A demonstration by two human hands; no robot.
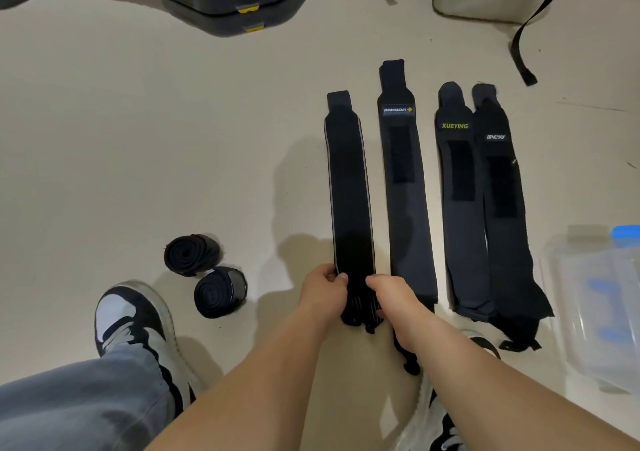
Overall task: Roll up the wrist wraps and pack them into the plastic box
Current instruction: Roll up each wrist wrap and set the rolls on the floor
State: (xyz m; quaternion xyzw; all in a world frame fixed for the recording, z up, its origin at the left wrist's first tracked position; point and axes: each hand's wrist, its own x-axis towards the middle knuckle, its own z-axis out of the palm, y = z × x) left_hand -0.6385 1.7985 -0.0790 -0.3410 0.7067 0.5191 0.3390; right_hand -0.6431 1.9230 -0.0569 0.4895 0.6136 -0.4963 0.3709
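Rolling step, looks like wrap three: your left hand (pixel 325 288) and right hand (pixel 391 298) pinch the near end of the leftmost flat wrap (pixel 349 191) mid-floor (pixel 138 139), plastic box (pixel 595 298) at the right edge, so next curl that end tightly forward.

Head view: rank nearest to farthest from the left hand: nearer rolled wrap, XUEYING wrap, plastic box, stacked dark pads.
From the left hand, gripping the leftmost flat wrap:
1. Nearer rolled wrap, just left.
2. XUEYING wrap, flat, to the right.
3. Plastic box, far right edge.
4. Stacked dark pads, far ahead, top.
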